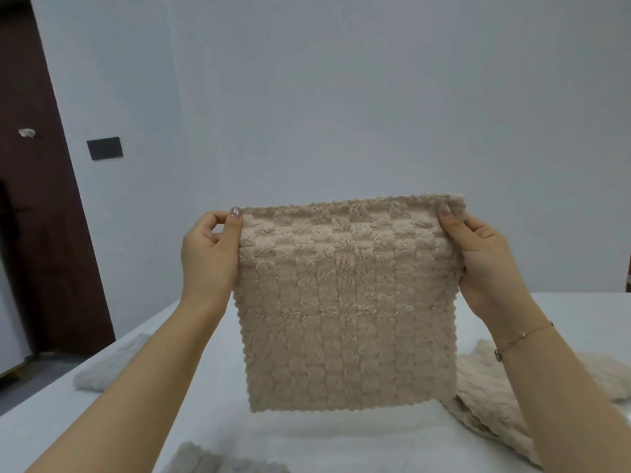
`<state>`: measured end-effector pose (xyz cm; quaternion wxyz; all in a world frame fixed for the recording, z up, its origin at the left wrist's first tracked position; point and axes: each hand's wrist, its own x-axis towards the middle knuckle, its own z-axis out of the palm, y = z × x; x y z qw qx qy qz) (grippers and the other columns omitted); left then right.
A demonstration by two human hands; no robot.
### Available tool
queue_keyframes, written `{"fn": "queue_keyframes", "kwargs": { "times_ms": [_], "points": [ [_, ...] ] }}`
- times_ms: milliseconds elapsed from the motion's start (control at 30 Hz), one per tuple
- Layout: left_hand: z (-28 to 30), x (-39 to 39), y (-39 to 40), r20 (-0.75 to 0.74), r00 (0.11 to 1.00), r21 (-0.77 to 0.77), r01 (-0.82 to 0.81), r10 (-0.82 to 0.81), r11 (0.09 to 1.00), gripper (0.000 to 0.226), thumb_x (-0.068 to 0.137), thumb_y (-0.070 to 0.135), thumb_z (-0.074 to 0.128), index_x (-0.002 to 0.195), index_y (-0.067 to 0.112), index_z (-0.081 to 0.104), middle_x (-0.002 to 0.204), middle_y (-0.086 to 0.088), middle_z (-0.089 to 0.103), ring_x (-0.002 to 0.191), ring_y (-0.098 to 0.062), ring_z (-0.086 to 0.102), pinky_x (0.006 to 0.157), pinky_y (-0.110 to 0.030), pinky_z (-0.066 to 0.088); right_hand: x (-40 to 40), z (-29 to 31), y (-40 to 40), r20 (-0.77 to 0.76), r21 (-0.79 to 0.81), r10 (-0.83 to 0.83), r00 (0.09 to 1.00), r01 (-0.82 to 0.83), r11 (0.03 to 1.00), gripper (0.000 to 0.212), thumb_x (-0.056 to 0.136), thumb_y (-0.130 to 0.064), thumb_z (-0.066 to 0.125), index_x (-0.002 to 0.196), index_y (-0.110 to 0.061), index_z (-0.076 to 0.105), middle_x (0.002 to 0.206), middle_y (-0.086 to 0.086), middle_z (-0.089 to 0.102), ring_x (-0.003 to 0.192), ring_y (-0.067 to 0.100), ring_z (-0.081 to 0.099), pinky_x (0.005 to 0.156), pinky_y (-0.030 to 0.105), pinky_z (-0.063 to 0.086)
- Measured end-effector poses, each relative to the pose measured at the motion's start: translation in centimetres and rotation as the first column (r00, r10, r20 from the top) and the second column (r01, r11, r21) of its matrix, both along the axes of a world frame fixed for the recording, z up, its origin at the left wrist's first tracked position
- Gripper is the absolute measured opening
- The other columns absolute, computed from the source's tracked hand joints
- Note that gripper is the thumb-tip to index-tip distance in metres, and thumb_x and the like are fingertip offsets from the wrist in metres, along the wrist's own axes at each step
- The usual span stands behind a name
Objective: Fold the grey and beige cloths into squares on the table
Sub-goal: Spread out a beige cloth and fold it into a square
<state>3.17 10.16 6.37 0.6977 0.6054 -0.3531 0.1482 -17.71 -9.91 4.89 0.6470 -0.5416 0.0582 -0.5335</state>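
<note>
A fluffy beige cloth (345, 302) hangs spread out in the air above the white table (239, 421). My left hand (208, 254) pinches its upper left corner between thumb and fingers. My right hand (478, 254) pinches the upper right corner the same way. The cloth's lower edge hangs just over the table surface. A grey cloth (218, 460) lies at the near edge of the view, partly cut off. Another pale grey cloth (106, 367) lies on the table's left side, partly hidden by my left forearm.
More beige cloth (491, 401) is heaped on the table at the right, under my right forearm, with a paler fluffy piece (601, 373) behind it. A pale wall stands behind the table. A dark door (37, 199) is at the far left.
</note>
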Motion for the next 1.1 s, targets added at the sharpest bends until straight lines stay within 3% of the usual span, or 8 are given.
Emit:
{"fn": "queue_keyframes", "kwargs": {
  "times_ms": [100, 300, 500, 600, 700, 767, 900, 1100],
  "points": [
    [0.5, -0.6, 0.8, 0.068, 0.995, -0.011, -0.072, 0.073, 0.997, 0.025, 0.095, 0.044, 0.048, 0.085, 0.024, 0.059, 0.055, -0.010, 0.038, 0.052, -0.022, 0.036, 0.055, -0.034, 0.036, -0.5, 0.8, 0.7, 0.023, -0.015, 0.014, 1.000, -0.013, 1.000, 0.021, 0.076, -0.033, 0.069, 0.088, -0.017, 0.073, 0.089, 0.002, 0.074, 0.086, 0.016, 0.070, 0.075, 0.030, 0.059],
    [1.8, -1.5, 2.9, 0.140, 0.981, -0.011, -0.132, 0.132, 0.991, 0.020, 0.096, 0.041, 0.049, 0.082, 0.028, 0.057, 0.054, -0.010, 0.044, 0.050, -0.020, 0.040, 0.050, -0.028, 0.034, -1.0, 1.9, 2.1, 0.024, 0.010, 0.117, 0.993, -0.117, 0.993, 0.010, 0.085, -0.020, 0.063, 0.087, -0.012, 0.069, 0.080, 0.001, 0.074, 0.074, 0.015, 0.071, 0.061, 0.027, 0.057],
    [3.0, -1.4, 4.7, 0.098, 0.982, 0.120, -0.175, 0.163, 0.977, 0.021, 0.094, 0.041, 0.051, 0.081, 0.029, 0.060, 0.076, -0.016, 0.062, 0.066, -0.025, 0.057, 0.059, -0.030, 0.043, -0.1, 1.6, 2.3, -0.065, 0.170, 0.363, 0.930, -0.348, 0.922, 0.038, 0.083, -0.022, 0.063, 0.117, -0.005, 0.063, 0.107, 0.015, 0.069, 0.092, 0.028, 0.069, 0.069, 0.040, 0.059],
    [2.1, 0.3, 4.5, 0.011, 0.989, 0.248, -0.146, 0.147, 0.958, 0.023, 0.094, 0.041, 0.052, 0.085, 0.023, 0.065, 0.077, -0.008, 0.067, 0.067, -0.022, 0.063, 0.057, -0.028, 0.046, 0.9, 0.1, 1.2, -0.193, 0.195, 0.292, 0.937, -0.255, 0.947, 0.043, 0.080, -0.019, 0.068, 0.118, -0.001, 0.063, 0.110, 0.020, 0.067, 0.099, 0.035, 0.067, 0.076, 0.046, 0.058],
    [-0.7, 2.7, 3.0, -0.022, 0.983, 0.395, -0.157, 0.180, 0.905, 0.026, 0.095, 0.037, 0.052, 0.077, 0.021, 0.063, 0.069, -0.002, 0.064, 0.058, -0.010, 0.061, 0.049, -0.023, 0.042, 2.3, -2.2, -0.2, -0.348, 0.184, 0.178, 0.920, -0.119, 0.976, 0.019, 0.087, -0.015, 0.064, 0.099, -0.001, 0.067, 0.089, 0.013, 0.073, 0.074, 0.024, 0.072, 0.065, 0.035, 0.060],
    [-3.6, 4.5, 1.5, -0.039, 0.979, 0.487, -0.157, 0.202, 0.859, 0.030, 0.096, 0.035, 0.050, 0.072, 0.020, 0.061, 0.065, -0.003, 0.062, 0.062, -0.018, 0.058, 0.055, -0.026, 0.040, 3.5, -4.5, -0.9, -0.441, 0.232, 0.183, 0.879, -0.086, 0.969, 0.012, 0.090, -0.014, 0.062, 0.091, -0.003, 0.066, 0.075, 0.009, 0.073, 0.060, 0.018, 0.070, 0.053, 0.027, 0.057],
    [-9.8, 7.6, -1.3, -0.102, 0.972, 0.576, -0.118, 0.214, 0.809, 0.033, 0.097, 0.033, 0.049, 0.084, 0.007, 0.064, 0.069, -0.007, 0.062, 0.067, -0.027, 0.059, 0.073, -0.038, 0.052, 5.9, -10.4, -2.7, -0.604, 0.151, 0.050, 0.795, 0.053, 0.987, 0.017, 0.090, -0.017, 0.063, 0.086, 0.000, 0.063, 0.082, 0.019, 0.066, 0.069, 0.026, 0.063, 0.069, 0.036, 0.055],
    [-15.7, 9.9, -4.6, -0.122, 0.973, 0.600, -0.086, 0.197, 0.795, 0.031, 0.099, 0.032, 0.045, 0.084, 0.008, 0.058, 0.073, -0.005, 0.059, 0.072, -0.026, 0.057, 0.071, -0.035, 0.045, 7.5, -14.5, -3.8, -0.670, -0.005, -0.129, 0.731, 0.169, 0.986, 0.021, 0.094, -0.024, 0.057, 0.076, -0.013, 0.055, 0.074, 0.014, 0.050, 0.056, 0.022, 0.042, 0.039, 0.019, 0.030]
  ]
}}
